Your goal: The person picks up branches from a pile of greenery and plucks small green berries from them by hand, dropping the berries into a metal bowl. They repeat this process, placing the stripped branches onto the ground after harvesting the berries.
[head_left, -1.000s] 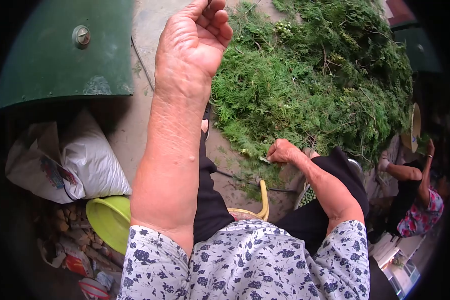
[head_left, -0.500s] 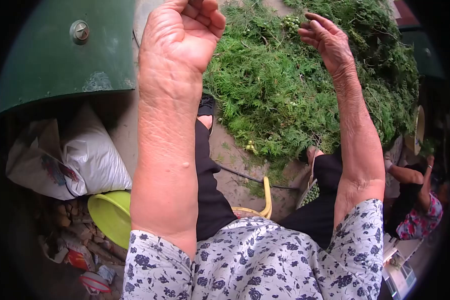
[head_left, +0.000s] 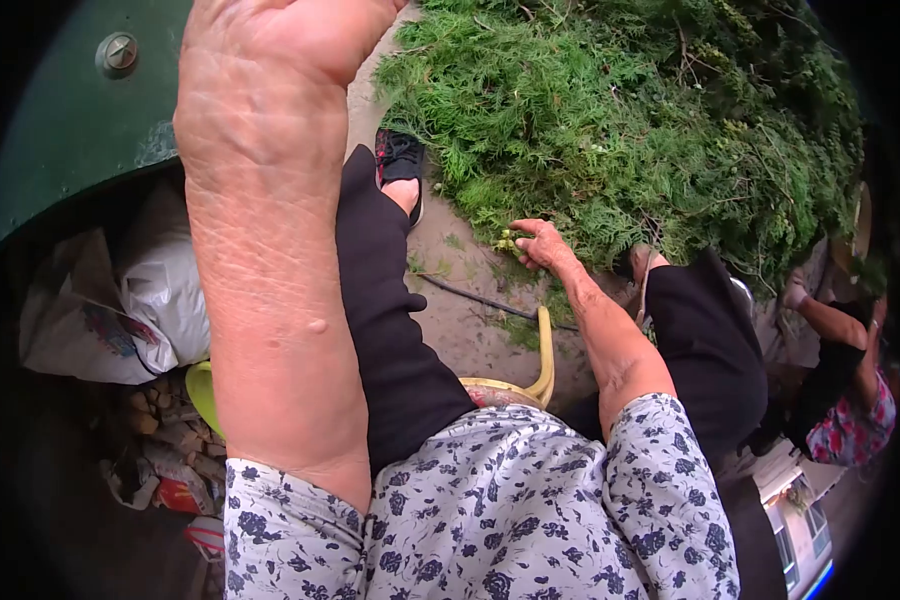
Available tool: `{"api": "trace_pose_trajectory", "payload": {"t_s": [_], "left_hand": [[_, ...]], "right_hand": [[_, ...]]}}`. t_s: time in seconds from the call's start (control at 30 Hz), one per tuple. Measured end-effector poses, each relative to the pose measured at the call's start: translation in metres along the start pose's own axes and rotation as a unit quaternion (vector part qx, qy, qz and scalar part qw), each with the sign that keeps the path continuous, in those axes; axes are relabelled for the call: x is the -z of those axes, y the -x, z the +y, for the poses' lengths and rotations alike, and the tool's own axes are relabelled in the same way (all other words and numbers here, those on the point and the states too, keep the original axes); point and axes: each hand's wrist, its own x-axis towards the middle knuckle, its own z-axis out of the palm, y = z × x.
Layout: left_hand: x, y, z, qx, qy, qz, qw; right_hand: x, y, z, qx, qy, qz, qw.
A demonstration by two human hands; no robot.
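My left hand (head_left: 290, 35) is raised close to the camera at the top edge. Only its wrist and the base of the palm show; the fingers lie outside the view. Lower down, my right hand (head_left: 540, 247) reaches to the near edge of a big heap of green conifer branches (head_left: 570, 130). Its thumb and fingers close around a small sprig of pale green cones (head_left: 506, 241) just above the ground.
Between my knees stands a yellow curved handle (head_left: 544, 360), with a dark hose (head_left: 480, 298) behind it. White sacks (head_left: 165, 280), a lime-green basin (head_left: 202, 395) and split wood (head_left: 175, 435) are at left, below a green metal panel (head_left: 80, 130). Another person (head_left: 855, 425) sits at right.
My right hand has come down and inward from above the heap to the sprig of cones. My left hand has shifted up and left, and its fingers have left the view.
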Motion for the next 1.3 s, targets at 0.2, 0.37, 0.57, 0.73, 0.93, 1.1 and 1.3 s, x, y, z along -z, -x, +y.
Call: {"api": "trace_pose_trajectory", "payload": {"t_s": [0.2,0.37,0.57,0.73,0.93,1.1,1.3], "left_hand": [[-0.001,0.0,-0.005,0.028,-0.003,-0.029,0.999],[-0.002,0.003,-0.005,0.035,0.007,-0.057,0.998],[-0.005,0.004,-0.006,0.032,0.005,0.012,0.999],[-0.007,0.004,-0.005,0.037,-0.016,0.021,0.999],[-0.005,0.001,-0.009,0.053,-0.014,-0.001,0.998],[-0.005,-0.002,-0.009,0.068,-0.004,-0.018,0.997],[-0.013,0.009,-0.013,0.058,-0.002,0.006,0.998]], "right_hand": [[-0.024,-0.021,-0.014,-0.002,-0.108,0.043,0.993],[0.005,0.005,-0.028,0.043,-0.199,0.134,0.97],[0.042,0.002,-0.031,0.074,-0.129,0.194,0.97],[0.077,-0.012,-0.077,0.221,-0.066,0.326,0.917],[0.097,-0.04,-0.115,0.195,0.161,0.313,0.915],[0.096,-0.027,-0.094,0.241,0.017,0.235,0.941],[0.126,0.031,-0.087,0.217,-0.395,0.218,0.866]]}}
